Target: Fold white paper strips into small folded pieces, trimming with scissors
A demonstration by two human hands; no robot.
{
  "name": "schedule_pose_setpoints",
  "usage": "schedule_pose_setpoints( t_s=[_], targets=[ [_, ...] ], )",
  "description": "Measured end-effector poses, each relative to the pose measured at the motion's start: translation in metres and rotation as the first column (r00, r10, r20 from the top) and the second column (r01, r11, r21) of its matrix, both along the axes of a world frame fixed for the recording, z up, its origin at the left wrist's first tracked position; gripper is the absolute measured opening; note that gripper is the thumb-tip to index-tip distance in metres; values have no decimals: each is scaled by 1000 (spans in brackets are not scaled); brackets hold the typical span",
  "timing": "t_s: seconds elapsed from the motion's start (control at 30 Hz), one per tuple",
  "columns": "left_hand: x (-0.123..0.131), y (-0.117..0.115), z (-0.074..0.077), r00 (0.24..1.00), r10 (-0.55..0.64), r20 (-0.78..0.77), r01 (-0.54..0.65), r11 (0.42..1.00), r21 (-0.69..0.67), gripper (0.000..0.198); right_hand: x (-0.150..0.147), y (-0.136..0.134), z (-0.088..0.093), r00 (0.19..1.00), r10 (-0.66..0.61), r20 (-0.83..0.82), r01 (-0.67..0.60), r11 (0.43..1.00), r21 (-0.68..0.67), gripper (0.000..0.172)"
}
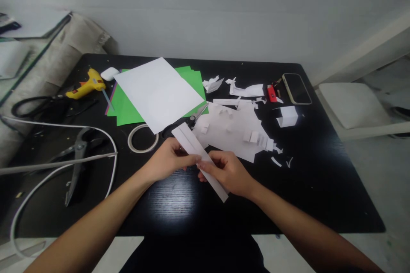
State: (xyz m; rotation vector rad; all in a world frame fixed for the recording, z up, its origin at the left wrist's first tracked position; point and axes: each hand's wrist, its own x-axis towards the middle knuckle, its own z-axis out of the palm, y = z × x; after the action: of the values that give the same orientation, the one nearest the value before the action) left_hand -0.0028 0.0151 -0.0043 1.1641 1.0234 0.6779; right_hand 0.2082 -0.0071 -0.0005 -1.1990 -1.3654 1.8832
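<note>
Both hands grip a long folded strip of white paper (188,140) that slants from upper left to lower right above the black table (282,204). My left hand (169,158) pinches it near the middle, thumb on top and fingers underneath. Just beside that, my right hand (229,170) also pinches the strip, its thumb almost touching the left thumb. Behind the hands lies a cut white sheet (237,126) with paper scraps on it. A pair of scissors (199,113) rests at that sheet's left edge, partly hidden. A roll of tape (130,143) lies left of my left hand.
A white sheet (160,89) covers green sheets (128,113). At left are a yellow glue gun (91,82), large shears (78,158) and a looping white cable (112,136). A phone (297,88), red lighter (271,93) and folded paper piece (287,116) lie right.
</note>
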Motion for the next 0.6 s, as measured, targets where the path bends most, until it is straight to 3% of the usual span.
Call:
schedule_pose_setpoints(
  t_s=[0.33,0.6],
  targets=[
    [-23,18,7,978,200,54,-205,972,112,15,2,0,0,999,40,-22,-40,999,0,34],
    [-35,30,16,867,474,156,-492,862,118,12,2,-2,-1,999,44,-18,-44,999,-20,32]
  ],
)
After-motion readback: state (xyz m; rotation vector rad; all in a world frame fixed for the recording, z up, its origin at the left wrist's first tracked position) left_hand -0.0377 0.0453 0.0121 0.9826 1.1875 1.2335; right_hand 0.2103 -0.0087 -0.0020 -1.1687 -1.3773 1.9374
